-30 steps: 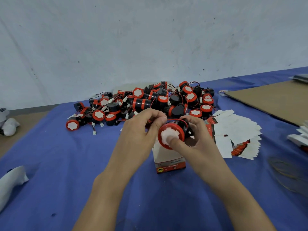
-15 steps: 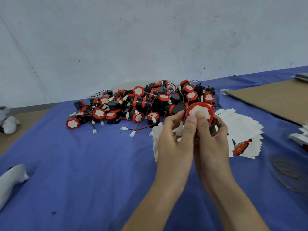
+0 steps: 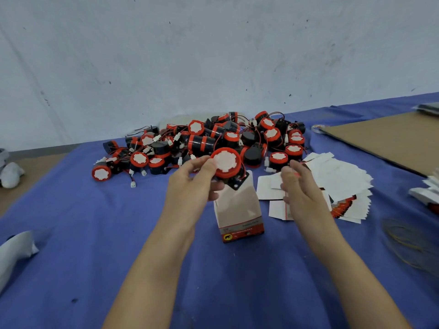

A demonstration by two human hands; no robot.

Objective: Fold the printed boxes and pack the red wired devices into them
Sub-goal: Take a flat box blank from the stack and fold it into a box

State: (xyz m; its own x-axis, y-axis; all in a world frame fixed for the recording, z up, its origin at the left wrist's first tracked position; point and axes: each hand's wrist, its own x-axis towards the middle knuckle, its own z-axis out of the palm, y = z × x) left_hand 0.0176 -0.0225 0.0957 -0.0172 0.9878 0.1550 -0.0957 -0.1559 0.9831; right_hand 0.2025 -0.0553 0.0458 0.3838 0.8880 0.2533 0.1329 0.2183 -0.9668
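My left hand (image 3: 193, 180) grips a red wired device (image 3: 226, 162) with a white round face, held just above the open top of a folded printed box (image 3: 238, 210) that stands upright on the blue cloth. Its black bracket hangs at the box's upper edge. My right hand (image 3: 300, 186) hovers to the right of the box with relaxed, slightly blurred fingers and holds nothing. Behind the hands lies a heap of red wired devices (image 3: 206, 141). A fanned stack of flat printed boxes (image 3: 337, 179) lies to the right.
The blue cloth (image 3: 95, 233) covers the table. A brown cardboard sheet (image 3: 389, 138) lies at the far right, with a tape roll (image 3: 318, 128) beside it. Rubber bands (image 3: 408, 243) sit at the right edge. White bundles (image 3: 14, 252) lie at the left.
My hands have parted: the left now holds the device alone over the box, and the right has let go and moved off to the right. The upright box stands uncovered again.
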